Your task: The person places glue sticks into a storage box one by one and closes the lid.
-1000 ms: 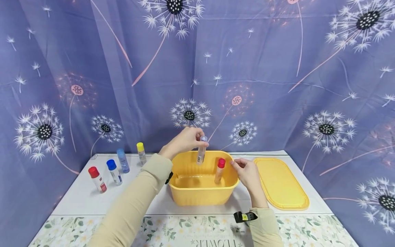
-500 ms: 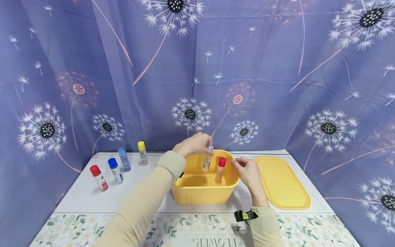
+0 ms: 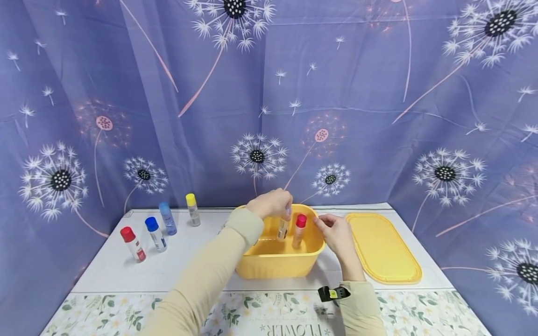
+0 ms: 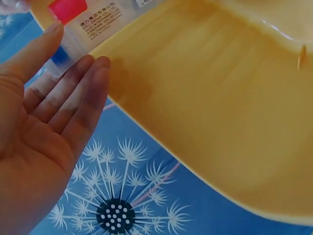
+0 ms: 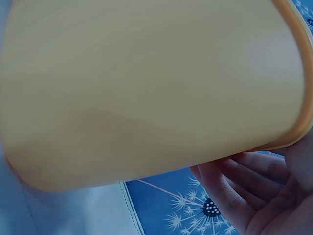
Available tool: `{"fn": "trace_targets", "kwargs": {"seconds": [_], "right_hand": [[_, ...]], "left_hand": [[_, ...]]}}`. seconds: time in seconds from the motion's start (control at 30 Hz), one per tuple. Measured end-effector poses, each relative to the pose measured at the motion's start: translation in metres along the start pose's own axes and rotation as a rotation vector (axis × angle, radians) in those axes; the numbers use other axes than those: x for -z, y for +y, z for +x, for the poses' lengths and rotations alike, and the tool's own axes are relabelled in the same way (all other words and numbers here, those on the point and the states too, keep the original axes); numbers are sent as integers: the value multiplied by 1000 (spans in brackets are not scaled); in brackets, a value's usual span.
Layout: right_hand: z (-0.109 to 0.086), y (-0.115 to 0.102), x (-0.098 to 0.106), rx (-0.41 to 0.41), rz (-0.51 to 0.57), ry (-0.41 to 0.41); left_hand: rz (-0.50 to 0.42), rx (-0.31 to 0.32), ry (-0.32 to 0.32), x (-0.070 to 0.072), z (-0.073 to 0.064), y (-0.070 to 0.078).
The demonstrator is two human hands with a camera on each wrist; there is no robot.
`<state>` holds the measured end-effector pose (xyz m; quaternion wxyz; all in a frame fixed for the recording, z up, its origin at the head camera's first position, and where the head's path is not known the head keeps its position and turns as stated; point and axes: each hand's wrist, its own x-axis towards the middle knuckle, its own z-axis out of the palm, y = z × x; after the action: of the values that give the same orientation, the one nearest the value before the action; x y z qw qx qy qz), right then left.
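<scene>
My left hand [image 3: 271,204] reaches down into a yellow plastic tub [image 3: 277,267] and pinches the top of a clear, labelled glue stick [image 3: 282,230]. In the left wrist view, thumb and fingertips lie at the end of that glue stick [image 4: 100,23], where blue shows through the clear plastic. A glue stick with a red cap [image 3: 299,233] stands inside the tub, just right of the held one. My right hand [image 3: 336,232] grips the tub's right rim. From the right wrist, its fingers [image 5: 261,186] are seen under the rim, against the outer wall [image 5: 146,88].
Several more glue sticks stand upright on the left: one red-capped [image 3: 133,244], one dark blue-capped [image 3: 156,234], one light blue [image 3: 167,218], one yellow-capped [image 3: 193,210]. A yellow lid [image 3: 384,247] lies flat on the right. A flowered curtain [image 3: 269,93] hangs behind the table.
My left hand has moved right and down, lowering the clear glue stick from above the tub to deep inside it, beside the red-capped one. My right hand stays on the rim.
</scene>
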<state>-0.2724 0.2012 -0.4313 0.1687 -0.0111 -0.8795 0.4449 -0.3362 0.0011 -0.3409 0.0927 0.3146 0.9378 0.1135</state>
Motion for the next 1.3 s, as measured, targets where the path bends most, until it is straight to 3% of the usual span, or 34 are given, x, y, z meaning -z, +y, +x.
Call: {"fn": "trace_targets", "kwargs": {"seconds": [0.53,1.3], "right_hand": [[-2,3,-2,-11,22,-1],[-1,-1,-2,-6,37,-1]], "left_hand": [[57,40,-43,-17,3,4],[60,7,-30,-23,7,4]]}}
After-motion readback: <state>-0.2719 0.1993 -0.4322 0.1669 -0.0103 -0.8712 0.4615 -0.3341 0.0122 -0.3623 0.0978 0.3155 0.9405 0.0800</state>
